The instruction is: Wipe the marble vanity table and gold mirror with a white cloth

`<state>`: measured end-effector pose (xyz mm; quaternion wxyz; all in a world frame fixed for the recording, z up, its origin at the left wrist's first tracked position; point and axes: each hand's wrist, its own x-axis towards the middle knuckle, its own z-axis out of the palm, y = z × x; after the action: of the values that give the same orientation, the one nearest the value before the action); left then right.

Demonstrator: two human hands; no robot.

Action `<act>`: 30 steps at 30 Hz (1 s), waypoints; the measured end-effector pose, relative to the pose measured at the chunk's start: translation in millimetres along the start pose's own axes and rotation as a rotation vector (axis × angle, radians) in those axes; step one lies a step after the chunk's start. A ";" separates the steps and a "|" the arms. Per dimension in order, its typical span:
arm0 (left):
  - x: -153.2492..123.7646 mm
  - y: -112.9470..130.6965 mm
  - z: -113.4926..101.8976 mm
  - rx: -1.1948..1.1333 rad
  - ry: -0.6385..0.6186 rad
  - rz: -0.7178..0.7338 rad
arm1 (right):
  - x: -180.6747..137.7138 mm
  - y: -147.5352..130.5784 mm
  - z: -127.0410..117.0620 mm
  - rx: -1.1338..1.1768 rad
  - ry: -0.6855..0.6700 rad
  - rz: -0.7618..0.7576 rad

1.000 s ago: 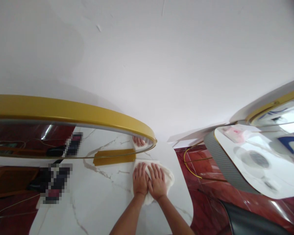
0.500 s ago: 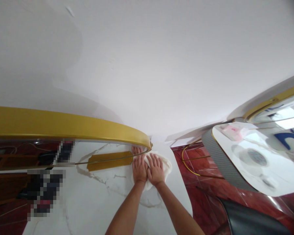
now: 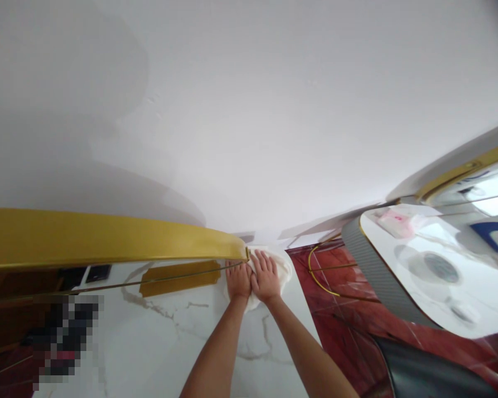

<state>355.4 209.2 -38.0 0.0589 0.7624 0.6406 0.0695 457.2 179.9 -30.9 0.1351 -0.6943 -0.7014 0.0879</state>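
A white cloth (image 3: 285, 271) lies bunched on the white marbled tabletop (image 3: 207, 337), close to the wall. My left hand (image 3: 238, 282) is flat on the cloth's left part, its fingertips by the lower edge of a gold-framed mirror (image 3: 108, 237). Beside it, touching at the thumbs, my right hand (image 3: 266, 276) presses flat on the cloth with fingers spread. Neither hand grips the cloth. To the left of my hands, a gold plate (image 3: 178, 279) shows on the tabletop, crossed by the mirror's thin edge.
A second white table (image 3: 423, 298) with ribbed grey sides stands at right, holding a pink-and-white packet (image 3: 398, 221). A yellow hoop (image 3: 315, 282) shows above the red tiled floor (image 3: 332, 326). A black chair (image 3: 427, 367) is at lower right. The white wall (image 3: 253, 121) rises ahead.
The view has shifted slightly, so the mirror's gold frame appears lower. Both hands remain on the cloth, now nearer the tabletop's right edge; the left fingertips sit right against the mirror's edge.
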 end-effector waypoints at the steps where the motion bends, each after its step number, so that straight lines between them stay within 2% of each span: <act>1: 1.3 1.7 -1.2 0.004 -0.002 -0.007 | 0.9 1.5 -0.9 -0.001 -0.001 -0.005; 15: 5.7 17.0 -3.6 -0.066 0.004 0.048 | -4.4 28.0 -9.0 -0.007 0.015 -0.040; 20: 4.7 18.9 -2.0 -0.096 0.049 0.114 | -8.9 33.1 -11.3 -0.019 0.036 -0.052; 30: -15.8 37.1 2.2 -0.106 0.135 0.185 | -35.6 43.6 -19.6 -0.062 0.051 -0.029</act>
<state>389.1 187.3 -34.0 0.0493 0.8076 0.5656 0.1597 504.6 143.9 -28.3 0.1327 -0.6899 -0.7101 0.0463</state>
